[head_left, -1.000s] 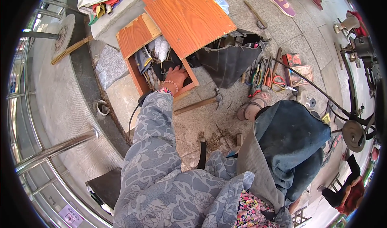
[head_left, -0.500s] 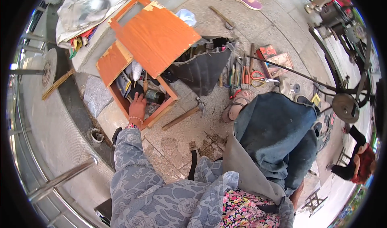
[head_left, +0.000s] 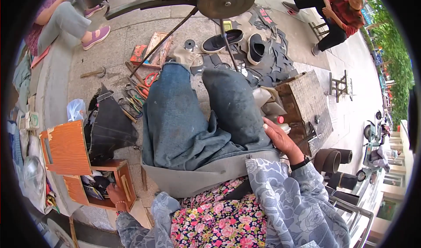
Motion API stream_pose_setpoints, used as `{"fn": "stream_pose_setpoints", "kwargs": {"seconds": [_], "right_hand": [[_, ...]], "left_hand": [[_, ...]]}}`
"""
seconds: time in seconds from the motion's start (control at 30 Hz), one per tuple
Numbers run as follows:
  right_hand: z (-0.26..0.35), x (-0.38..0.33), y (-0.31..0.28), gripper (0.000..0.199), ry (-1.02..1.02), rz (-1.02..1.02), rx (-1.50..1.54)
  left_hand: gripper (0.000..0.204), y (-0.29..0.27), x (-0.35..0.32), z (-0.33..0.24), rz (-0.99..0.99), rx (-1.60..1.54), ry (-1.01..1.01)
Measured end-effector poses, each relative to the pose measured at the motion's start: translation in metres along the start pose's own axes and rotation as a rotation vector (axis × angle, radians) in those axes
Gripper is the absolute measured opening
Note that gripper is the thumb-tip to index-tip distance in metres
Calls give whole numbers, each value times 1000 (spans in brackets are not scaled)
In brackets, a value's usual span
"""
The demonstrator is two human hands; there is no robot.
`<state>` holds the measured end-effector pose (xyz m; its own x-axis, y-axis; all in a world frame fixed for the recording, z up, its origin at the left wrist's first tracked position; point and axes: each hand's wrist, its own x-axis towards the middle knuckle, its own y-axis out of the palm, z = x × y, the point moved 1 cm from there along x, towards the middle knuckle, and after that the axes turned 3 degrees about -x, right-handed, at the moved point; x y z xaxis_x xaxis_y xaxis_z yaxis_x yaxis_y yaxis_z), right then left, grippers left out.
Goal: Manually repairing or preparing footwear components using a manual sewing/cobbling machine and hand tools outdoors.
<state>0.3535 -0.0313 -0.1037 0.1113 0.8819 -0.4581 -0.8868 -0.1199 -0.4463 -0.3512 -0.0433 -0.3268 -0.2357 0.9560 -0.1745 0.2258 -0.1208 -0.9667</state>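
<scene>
At the lower left, my left hand reaches into a wooden box with an orange-brown lid swung aside. Its fingers look loosely apart over dark items in the box, with no grip visible; the fingertips are partly hidden. My right hand lies on my right thigh, fingers stretched over the blue-grey apron, holding nothing. A black band circles that wrist. Beside the box stands a torn black bag.
Pliers and scissors lie left of my knees, with a hammer farther off. Dark shoes and black scraps lie ahead. A wheeled machine stands over them. At right is a wooden crate. Two people sit nearby.
The view has swung right, so the box now appears lower left and my right hand has come into sight. My left hand remains in the box.
</scene>
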Motion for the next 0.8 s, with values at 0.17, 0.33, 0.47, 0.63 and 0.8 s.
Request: {"fn": "stream_pose_setpoints", "kwargs": {"seconds": [0.17,0.33,0.47,0.63,0.8], "right_hand": [[-47,-16,-7,61,24,116,62],[-84,-1,4,62,-48,200,179],[-71,2,4,63,-57,270,227],[-102,-3,-7,53,26,197,197],[-88,-29,-7,47,15,58,48]], "left_hand": [[40,41,-10,-51,-28,-82,-47],[34,21,-26,-74,144,-268,-38],[29,45,-32,-60,166,-365,71],[34,23,-26,-183,406,-430,-31],[28,18,-52,-156,166,-360,-63]]}}
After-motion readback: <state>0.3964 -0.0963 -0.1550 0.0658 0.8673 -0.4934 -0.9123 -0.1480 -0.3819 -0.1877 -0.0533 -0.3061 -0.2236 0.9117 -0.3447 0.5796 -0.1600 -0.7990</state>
